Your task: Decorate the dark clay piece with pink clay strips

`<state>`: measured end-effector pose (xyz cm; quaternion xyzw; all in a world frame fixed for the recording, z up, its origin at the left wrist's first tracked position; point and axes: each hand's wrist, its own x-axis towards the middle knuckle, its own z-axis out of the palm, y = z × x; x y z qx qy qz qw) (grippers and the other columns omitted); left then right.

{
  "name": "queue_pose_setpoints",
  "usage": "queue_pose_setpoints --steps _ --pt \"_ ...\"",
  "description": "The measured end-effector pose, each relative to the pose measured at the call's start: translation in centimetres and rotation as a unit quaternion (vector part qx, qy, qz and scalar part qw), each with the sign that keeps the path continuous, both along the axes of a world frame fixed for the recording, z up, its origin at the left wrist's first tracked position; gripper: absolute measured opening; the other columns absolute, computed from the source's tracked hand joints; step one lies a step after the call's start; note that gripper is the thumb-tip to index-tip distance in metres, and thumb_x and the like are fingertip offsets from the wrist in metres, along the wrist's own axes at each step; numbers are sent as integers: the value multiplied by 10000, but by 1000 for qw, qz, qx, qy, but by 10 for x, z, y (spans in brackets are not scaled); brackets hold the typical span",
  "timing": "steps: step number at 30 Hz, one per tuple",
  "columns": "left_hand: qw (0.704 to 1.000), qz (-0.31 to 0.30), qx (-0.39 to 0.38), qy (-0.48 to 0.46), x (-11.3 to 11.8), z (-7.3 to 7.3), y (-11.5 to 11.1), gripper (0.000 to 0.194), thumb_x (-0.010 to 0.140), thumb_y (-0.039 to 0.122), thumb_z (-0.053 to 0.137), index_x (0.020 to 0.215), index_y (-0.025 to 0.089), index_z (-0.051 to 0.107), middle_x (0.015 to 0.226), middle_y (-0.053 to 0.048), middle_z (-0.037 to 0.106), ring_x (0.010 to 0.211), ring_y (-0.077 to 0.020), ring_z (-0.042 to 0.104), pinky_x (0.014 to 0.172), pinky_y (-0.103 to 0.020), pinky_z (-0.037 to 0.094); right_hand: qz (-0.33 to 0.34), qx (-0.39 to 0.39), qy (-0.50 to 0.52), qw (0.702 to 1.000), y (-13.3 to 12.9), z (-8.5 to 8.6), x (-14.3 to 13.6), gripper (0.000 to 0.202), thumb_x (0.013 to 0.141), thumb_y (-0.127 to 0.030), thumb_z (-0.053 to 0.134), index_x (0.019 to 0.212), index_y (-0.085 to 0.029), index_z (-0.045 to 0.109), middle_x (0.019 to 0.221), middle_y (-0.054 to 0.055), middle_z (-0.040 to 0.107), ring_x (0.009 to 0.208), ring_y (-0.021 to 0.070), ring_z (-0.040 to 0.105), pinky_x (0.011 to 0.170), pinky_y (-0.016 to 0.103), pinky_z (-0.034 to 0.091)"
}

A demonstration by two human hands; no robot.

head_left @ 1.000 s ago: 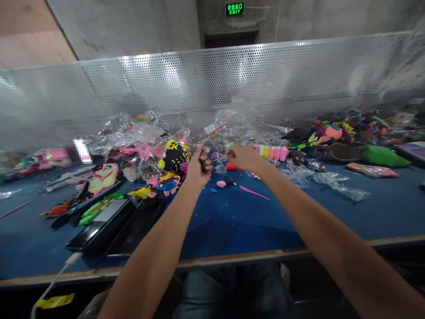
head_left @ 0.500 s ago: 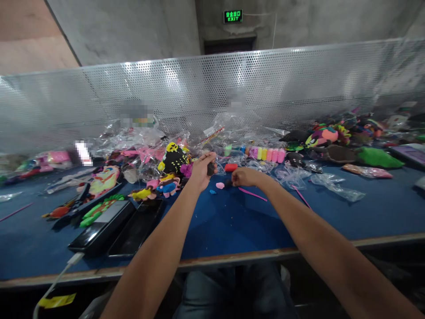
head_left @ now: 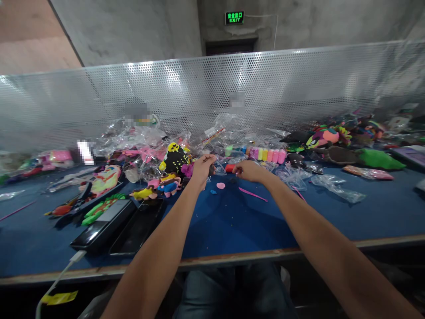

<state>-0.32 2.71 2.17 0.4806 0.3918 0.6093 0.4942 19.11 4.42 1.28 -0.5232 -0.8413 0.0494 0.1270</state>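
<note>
My left hand (head_left: 203, 170) is closed, its thumb and fingers round a dark lump of modelling clay (head_left: 213, 169) that shows only in part. To its right, my right hand (head_left: 249, 171) has its fingertips pinched together; what they hold, if anything, is too small and dark to make out. A red block of clay (head_left: 229, 168) lies just beyond the right fingertips. Between the hands and nearer me, a flat pink clay piece (head_left: 221, 185) and a small blue bit (head_left: 213, 192) rest on the blue table (head_left: 232, 230). A pink plastic modelling tool (head_left: 253, 194) lies below my right hand.
A black figure with yellow spots (head_left: 175, 160) stands left of my left hand. Small clay animals (head_left: 168, 186), a power bank (head_left: 102, 225) and a phone (head_left: 137, 228) lie at left. A row of coloured clay packs (head_left: 268, 155) and plastic bags (head_left: 294, 177) are beyond my right hand.
My right hand has lifted slightly away from the table, and the dark lump beside its fingertips no longer shows on the tabletop. My left fingers have turned and cover more of their clay.
</note>
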Motion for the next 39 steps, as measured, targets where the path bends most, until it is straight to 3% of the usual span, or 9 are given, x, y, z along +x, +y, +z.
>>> queue_pose_setpoints --steps 5,8,15,21,25,29,33,36,39 --pt "1000 13 -4 -5 0 1 1 127 678 217 689 748 168 595 600 41 507 498 -95 494 457 -227 393 9 58 130 990 -1 7 1 159 852 -227 588 850 -169 737 882 59 741 832 185 659 745 266 452" --pt "998 10 4 -58 -2 1 3 195 614 89 626 788 171 596 651 44 526 531 -84 497 493 -218 416 75 -4 186 980 -4 7 -2 128 824 -240 626 848 -174 732 849 38 736 804 170 660 735 265 467" --pt "982 -40 6 -187 -5 0 7 415 562 -34 557 903 202 537 810 33 622 750 -129 634 716 -296 526 137 -147 36 979 -6 -10 -14 194 692 -215 762 880 -175 734 792 29 714 715 164 645 626 247 445" --pt "979 -60 -34 -192 -5 4 1 85 832 241 524 883 184 559 740 -6 642 475 -80 505 433 -199 385 75 20 88 993 -9 -1 -14 133 850 -261 611 788 -184 699 778 35 702 697 153 609 621 249 388" --pt "979 -111 -36 -170 -3 7 -3 374 876 463 504 642 173 485 518 25 491 349 -62 368 333 -184 232 46 112 180 976 -12 1 -19 163 886 -277 561 793 -186 660 750 26 676 672 145 577 618 250 374" --pt "985 -106 -49 -123 4 6 -8 471 834 460 594 526 183 372 424 50 393 317 -57 334 321 -181 232 42 235 290 927 -24 3 -31 251 941 -362 483 849 -188 639 826 51 667 794 183 591 748 302 438" --pt "983 -150 -42 -99 23 1 -23 248 768 394 692 727 173 587 703 -19 647 588 -135 618 523 -244 495 62 362 351 861 -44 11 -43 362 975 -432 368 1082 -206 630 1170 111 617 1169 245 518 1019 435 390" --pt "972 -211 -28 -100 37 -2 -34 328 763 421 689 1026 230 652 992 -61 691 935 -231 669 758 -353 548 121 368 293 874 -54 13 -53 469 969 -478 327 1313 -237 535 1430 90 472 1359 263 373 1128 493 285" --pt "980 -154 3 -129 43 -3 -38 426 831 501 579 1195 283 614 1229 -75 629 1232 -281 542 956 -412 479 165 346 211 899 -63 10 -66 594 942 -538 343 1451 -239 400 1538 67 350 1447 280 236 1174 519 207"
